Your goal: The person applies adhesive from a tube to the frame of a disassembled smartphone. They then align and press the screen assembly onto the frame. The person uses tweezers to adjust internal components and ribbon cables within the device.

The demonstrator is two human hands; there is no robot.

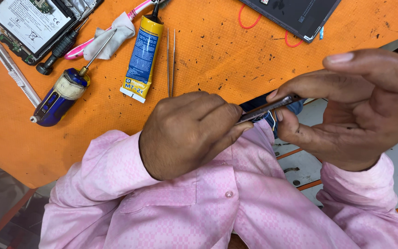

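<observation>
My left hand [187,133] is closed around a thin dark metal tool [266,109], held close to my chest over the pink shirt. My right hand [355,108] pinches the far end of that same tool between thumb and fingers. The tool runs slanted between both hands, seen edge-on, with a small blue and white bit under it. Whether it is a blade or a flat part I cannot tell.
On the orange mat [208,50] lie a blue screwdriver [58,97], a yellow and blue glue tube [143,55], thin tweezers [170,60], a white cloth [111,34], a white utility knife [12,69], an opened phone [28,25] and a dark panel [295,14].
</observation>
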